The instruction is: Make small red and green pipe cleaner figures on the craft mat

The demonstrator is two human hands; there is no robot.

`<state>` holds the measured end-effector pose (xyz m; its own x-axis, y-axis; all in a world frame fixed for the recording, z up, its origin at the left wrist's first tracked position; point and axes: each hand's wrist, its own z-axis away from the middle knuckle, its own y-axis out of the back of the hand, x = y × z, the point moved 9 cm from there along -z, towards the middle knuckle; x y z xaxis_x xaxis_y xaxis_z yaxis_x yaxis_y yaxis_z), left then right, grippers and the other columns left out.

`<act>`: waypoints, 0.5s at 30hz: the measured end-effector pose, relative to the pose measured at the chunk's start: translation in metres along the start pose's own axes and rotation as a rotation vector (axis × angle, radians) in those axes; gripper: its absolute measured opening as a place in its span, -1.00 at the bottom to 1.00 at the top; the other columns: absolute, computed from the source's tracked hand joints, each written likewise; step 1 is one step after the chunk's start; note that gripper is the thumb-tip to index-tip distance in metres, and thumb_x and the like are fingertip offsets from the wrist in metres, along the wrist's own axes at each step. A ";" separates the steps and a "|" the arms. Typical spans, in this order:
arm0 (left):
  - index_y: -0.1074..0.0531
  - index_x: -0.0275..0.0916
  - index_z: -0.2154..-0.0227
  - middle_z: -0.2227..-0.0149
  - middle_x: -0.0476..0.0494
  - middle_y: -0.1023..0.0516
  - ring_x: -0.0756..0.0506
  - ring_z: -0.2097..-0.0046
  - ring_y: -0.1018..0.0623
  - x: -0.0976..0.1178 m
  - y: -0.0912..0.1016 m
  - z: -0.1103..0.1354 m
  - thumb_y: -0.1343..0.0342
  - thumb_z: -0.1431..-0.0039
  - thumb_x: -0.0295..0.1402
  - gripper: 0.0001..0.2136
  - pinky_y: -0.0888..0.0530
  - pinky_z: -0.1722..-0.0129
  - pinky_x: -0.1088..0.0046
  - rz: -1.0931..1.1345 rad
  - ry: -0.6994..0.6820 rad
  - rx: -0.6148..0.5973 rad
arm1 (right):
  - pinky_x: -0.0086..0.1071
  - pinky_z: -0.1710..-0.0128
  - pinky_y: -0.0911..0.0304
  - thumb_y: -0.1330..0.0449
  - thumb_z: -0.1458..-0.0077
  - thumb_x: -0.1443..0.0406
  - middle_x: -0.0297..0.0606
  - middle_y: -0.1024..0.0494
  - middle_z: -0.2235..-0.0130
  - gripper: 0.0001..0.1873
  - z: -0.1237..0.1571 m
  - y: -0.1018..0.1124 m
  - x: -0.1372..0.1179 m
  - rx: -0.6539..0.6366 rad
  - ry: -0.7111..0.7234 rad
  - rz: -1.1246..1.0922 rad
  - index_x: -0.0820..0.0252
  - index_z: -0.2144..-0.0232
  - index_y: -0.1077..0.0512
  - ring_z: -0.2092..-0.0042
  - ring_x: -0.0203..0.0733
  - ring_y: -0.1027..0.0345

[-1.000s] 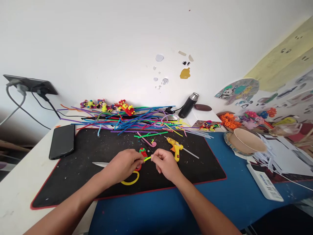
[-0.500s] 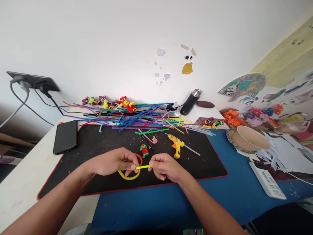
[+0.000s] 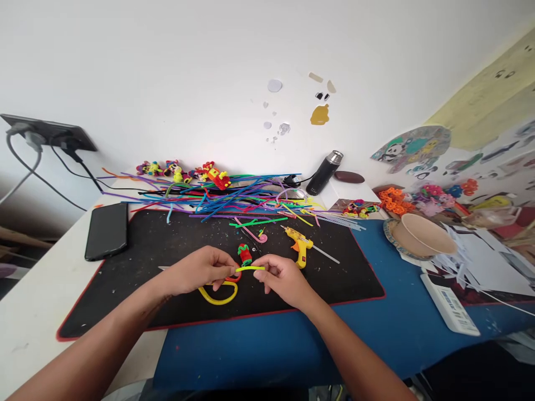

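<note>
Left hand and right hand shifted yellow strip forward, bowl apart.

I hold a short yellow-green pipe cleaner between my left hand and right hand, above scissors and beside a red-and-green figure on a black mat.

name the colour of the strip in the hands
The strip is bright yellow-green, best seen in the head view.

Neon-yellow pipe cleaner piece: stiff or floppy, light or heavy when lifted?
The neon-yellow pipe cleaner piece probably keeps shape: it spans left hand to right hand with little sag. Likely light, being short and thin.
</note>
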<state>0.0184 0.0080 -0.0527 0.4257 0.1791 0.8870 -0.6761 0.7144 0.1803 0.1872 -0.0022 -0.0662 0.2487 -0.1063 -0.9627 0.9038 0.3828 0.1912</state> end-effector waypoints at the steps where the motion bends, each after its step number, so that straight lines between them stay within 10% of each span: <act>1: -0.62 -0.30 0.32 0.58 0.00 -0.43 -0.01 0.50 -0.34 0.000 -0.001 -0.001 -0.20 -0.18 0.02 -0.59 -0.28 0.45 0.49 0.002 -0.009 -0.008 | -0.44 0.49 -0.27 -0.32 -0.19 0.10 -0.40 -0.49 0.44 -0.75 0.000 -0.001 -0.002 0.012 0.009 0.047 0.17 0.24 -0.58 0.53 -0.32 -0.39; 15: -0.62 -0.27 0.25 0.28 -0.13 -0.64 -0.11 0.24 -0.52 0.016 -0.004 0.001 -0.23 -0.17 0.01 -0.61 -0.45 0.16 0.40 0.059 -0.158 0.034 | -0.49 0.63 -0.07 -0.29 -0.21 -0.03 -0.50 -0.36 0.66 -0.58 -0.002 -0.015 -0.003 -0.143 -0.047 -0.246 0.24 0.34 -0.54 0.63 -0.33 -0.34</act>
<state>0.0271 0.0072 -0.0390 0.2869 0.1095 0.9517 -0.7184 0.6818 0.1381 0.1719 -0.0055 -0.0663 0.0471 -0.2533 -0.9662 0.8813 0.4658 -0.0791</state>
